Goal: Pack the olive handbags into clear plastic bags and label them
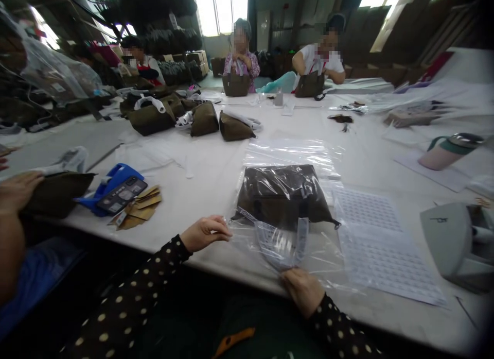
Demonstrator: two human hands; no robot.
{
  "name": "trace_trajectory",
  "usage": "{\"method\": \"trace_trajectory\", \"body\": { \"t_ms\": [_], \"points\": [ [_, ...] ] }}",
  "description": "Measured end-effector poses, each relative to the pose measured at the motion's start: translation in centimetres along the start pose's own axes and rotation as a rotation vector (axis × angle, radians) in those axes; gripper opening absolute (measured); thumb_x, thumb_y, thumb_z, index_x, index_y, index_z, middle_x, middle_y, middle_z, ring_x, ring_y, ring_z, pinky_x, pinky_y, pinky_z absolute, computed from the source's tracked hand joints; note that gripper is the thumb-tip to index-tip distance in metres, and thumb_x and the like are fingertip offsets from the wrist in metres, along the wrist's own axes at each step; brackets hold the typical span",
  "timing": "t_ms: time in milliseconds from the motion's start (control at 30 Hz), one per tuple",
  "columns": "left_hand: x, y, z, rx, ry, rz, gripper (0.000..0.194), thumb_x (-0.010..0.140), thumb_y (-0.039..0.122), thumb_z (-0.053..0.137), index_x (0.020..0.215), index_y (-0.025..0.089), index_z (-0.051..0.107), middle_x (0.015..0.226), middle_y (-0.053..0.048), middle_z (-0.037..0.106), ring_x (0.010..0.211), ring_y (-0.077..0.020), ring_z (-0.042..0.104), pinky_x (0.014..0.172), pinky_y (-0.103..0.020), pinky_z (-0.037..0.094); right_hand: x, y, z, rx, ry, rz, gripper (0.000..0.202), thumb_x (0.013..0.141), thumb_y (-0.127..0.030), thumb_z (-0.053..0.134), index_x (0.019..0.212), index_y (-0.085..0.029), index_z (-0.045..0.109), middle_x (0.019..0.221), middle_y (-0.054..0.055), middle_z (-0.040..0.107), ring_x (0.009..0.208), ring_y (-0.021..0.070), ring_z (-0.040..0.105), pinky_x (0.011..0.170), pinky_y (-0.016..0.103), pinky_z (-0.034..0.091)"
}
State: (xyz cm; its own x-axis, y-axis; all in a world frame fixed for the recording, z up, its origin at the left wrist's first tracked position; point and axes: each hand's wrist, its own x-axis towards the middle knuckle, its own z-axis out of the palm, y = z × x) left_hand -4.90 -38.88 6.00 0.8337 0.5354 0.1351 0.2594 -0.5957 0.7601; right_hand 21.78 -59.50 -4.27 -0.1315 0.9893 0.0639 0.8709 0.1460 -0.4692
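Note:
A dark brown bag (pixel 276 194) lies inside a clear plastic bag (pixel 328 256) on the white table, its wrapped handles pointing towards me. My left hand (pixel 206 233) is closed at the left edge of the plastic, thumb and fingers pressed together. At the table's front edge, my right hand (pixel 303 289) is closed at the plastic's near edge, just below the wrapped handle (pixel 281 245); its fingertips are partly hidden. Printed label sheets (pixel 386 240) lie right of the plastic bag.
A phone (pixel 121 194) rests on a blue holder (pixel 119 176) beside brown tags (pixel 141 209). At the right are a tumbler (pixel 447 150) and a grey machine (pixel 451 240). A co-worker's hand (pixel 19 189) touches another bag at left; people work across the table.

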Motion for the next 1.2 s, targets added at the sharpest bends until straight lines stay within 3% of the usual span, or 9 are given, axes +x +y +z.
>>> {"method": "trace_trajectory", "body": {
  "t_ms": [133,300,433,533,800,933,1000,1133,1200],
  "points": [
    [5.6,2.5,0.5,0.280,0.091,0.046,0.017,0.082,0.031,0.055,0.080,0.022,0.070,0.077,-0.002,0.064,0.080,-0.0138,0.056,0.085,-0.028,0.040,0.0,-1.5,-0.9,0.321,-0.192,0.230,0.029,0.086,-0.033,0.040,0.085,-0.020,0.067,0.080,0.004,0.067,0.076,0.0197,0.062,0.068,0.029,0.043],
    [11.1,3.0,5.6,0.552,0.227,-0.054,0.015,0.080,0.027,0.056,0.074,0.020,0.067,0.078,-0.005,0.059,0.070,-0.0153,0.055,0.064,-0.027,0.042,0.3,-2.8,0.8,0.663,-0.294,0.487,0.032,0.077,-0.038,0.046,0.058,-0.015,0.058,0.047,-0.002,0.048,0.046,0.0114,0.049,0.045,0.022,0.032],
    [10.7,2.5,10.7,0.584,0.368,-0.181,0.027,0.089,0.027,0.039,0.084,0.015,0.063,0.075,-0.008,0.059,0.065,-0.0177,0.055,0.059,-0.029,0.042,0.4,-2.7,1.4,0.799,-0.351,0.632,0.035,0.075,-0.044,0.045,0.053,-0.017,0.046,0.041,-0.006,0.032,0.031,0.0078,0.037,0.032,0.020,0.018],
    [9.4,3.1,13.8,0.584,0.466,-0.248,0.028,0.089,0.025,0.036,0.095,0.014,0.061,0.088,-0.011,0.060,0.084,-0.0216,0.056,0.075,-0.034,0.044,0.4,-2.4,1.4,0.813,-0.356,0.616,0.035,0.075,-0.044,0.045,0.052,-0.017,0.044,0.042,-0.006,0.032,0.030,0.0081,0.039,0.029,0.019,0.017],
    [8.6,3.8,18.7,0.718,0.566,-0.252,0.045,0.085,0.025,0.046,0.130,0.023,0.044,0.136,-0.012,0.039,0.126,-0.0319,0.030,0.101,-0.052,0.024,-1.2,-2.9,-0.7,0.820,-0.397,0.459,0.034,0.075,-0.037,0.049,0.099,-0.017,0.065,0.068,0.002,0.064,0.047,0.0135,0.057,0.039,0.020,0.036],
    [8.6,3.2,18.7,0.740,0.556,-0.228,0.045,0.084,0.025,0.047,0.129,0.020,0.045,0.136,-0.014,0.038,0.127,-0.0321,0.029,0.104,-0.053,0.020,-4.8,0.9,-6.1,0.834,-0.090,0.320,0.034,0.067,-0.038,0.064,0.097,-0.022,0.067,0.076,0.004,0.067,0.062,0.0161,0.059,0.060,0.027,0.047],
    [8.9,3.1,18.7,0.720,0.575,-0.220,0.045,0.084,0.026,0.048,0.129,0.020,0.046,0.137,-0.014,0.036,0.129,-0.0325,0.027,0.104,-0.053,0.019,-7.0,5.7,-10.0,0.870,0.245,0.447,0.026,0.070,-0.040,0.062,0.084,-0.019,0.068,0.072,0.005,0.066,0.056,0.0133,0.054,0.055,0.026,0.045],
    [9.5,2.9,18.9,0.658,0.623,-0.186,0.047,0.084,0.025,0.047,0.131,0.026,0.042,0.142,-0.011,0.030,0.131,-0.0326,0.023,0.104,-0.055,0.016,-11.9,17.4,-18.5,0.640,1.213,0.784,0.041,0.060,-0.048,0.068,0.083,-0.015,0.060,0.064,0.003,0.061,0.045,0.0078,0.040,0.041,0.022,0.034],
    [9.7,2.8,19.0,0.639,0.646,-0.162,0.050,0.084,0.025,0.048,0.133,0.029,0.038,0.144,-0.008,0.027,0.131,-0.0327,0.021,0.104,-0.056,0.015,-13.4,22.0,-21.7,0.561,1.338,0.842,0.053,0.058,-0.050,0.067,0.095,-0.014,0.056,0.068,0.002,0.061,0.043,0.0054,0.035,0.038,0.019,0.030]
  ]
}}
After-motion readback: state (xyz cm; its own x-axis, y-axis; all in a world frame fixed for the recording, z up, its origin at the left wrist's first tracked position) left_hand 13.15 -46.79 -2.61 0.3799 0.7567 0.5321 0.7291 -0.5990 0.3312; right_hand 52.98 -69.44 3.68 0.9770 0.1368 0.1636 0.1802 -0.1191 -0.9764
